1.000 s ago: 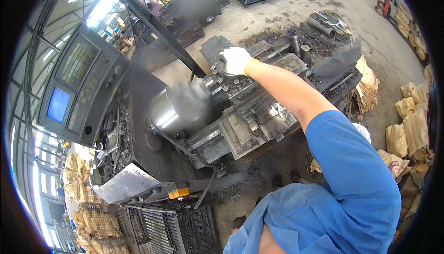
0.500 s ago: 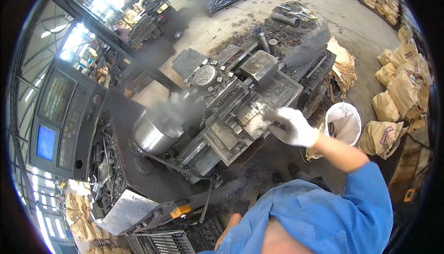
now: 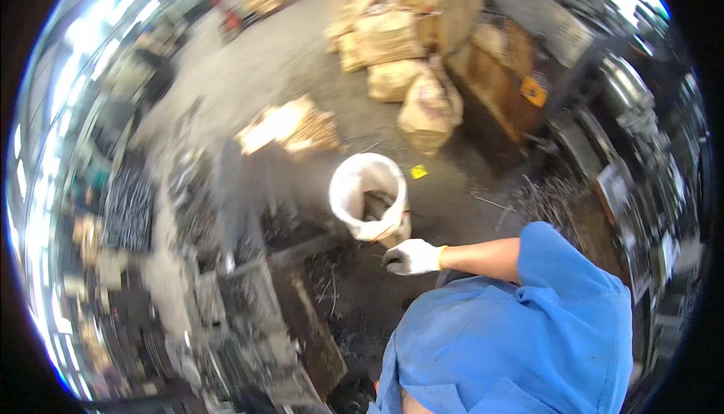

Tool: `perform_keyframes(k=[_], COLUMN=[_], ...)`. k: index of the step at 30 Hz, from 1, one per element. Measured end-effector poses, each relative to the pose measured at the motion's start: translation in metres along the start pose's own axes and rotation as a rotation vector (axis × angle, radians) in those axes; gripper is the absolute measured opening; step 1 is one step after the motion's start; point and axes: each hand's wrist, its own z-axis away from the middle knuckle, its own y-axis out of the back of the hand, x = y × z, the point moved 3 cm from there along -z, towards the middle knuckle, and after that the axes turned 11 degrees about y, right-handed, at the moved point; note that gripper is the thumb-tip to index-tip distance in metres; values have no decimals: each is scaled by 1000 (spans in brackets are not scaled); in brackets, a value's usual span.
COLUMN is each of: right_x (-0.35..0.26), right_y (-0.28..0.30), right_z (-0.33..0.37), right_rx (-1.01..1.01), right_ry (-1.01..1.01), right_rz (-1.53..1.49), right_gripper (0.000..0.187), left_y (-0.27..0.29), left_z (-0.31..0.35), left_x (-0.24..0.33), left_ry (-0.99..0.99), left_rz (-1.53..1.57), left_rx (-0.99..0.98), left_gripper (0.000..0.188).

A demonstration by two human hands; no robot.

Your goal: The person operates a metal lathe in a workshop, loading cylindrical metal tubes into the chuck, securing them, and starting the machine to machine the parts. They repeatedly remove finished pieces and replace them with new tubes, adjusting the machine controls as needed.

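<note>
My right hand point(image 3: 412, 257), in a white knit glove with darkened fingers, is stretched out just below a white bucket point(image 3: 348, 222). Its fingers look curled in; whatever they may hold is hidden. The bucket seems to have a pale lining at its rim, and some dark, blurred pieces point(image 3: 377, 204) lie inside. I cannot tell whether the glove touches the bucket's side. My left hand is out of sight behind the blue work jacket point(image 3: 513, 338).
Blurred machine parts point(image 3: 264, 338) stand at the lower left. Beyond the bucket lie a stack of tan sacks point(image 3: 290, 126) and several filled sacks point(image 3: 430, 108). A yellow scrap point(image 3: 418, 172) lies on the floor. Metal shavings point(image 3: 554, 203) and another machine point(image 3: 630, 90) are at the right.
My view has swung right, from the lathe to the bucket. My right hand has left the lathe's tool slide and is now beside the bucket.
</note>
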Motion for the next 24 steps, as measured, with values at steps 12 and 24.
perform_keyframes(k=[12, 24], right_x=[149, 66], right_y=[119, 62], right_z=[258, 445], right_rx=[646, 1131], right_ry=[-646, -1165], right_rz=[26, -165], right_gripper=[34, 35], left_y=[227, 133], left_z=[105, 137], left_x=[519, 943], left_ry=[-921, -1365], left_rz=[-112, -259], left_rx=[157, 446], left_gripper=[38, 60])
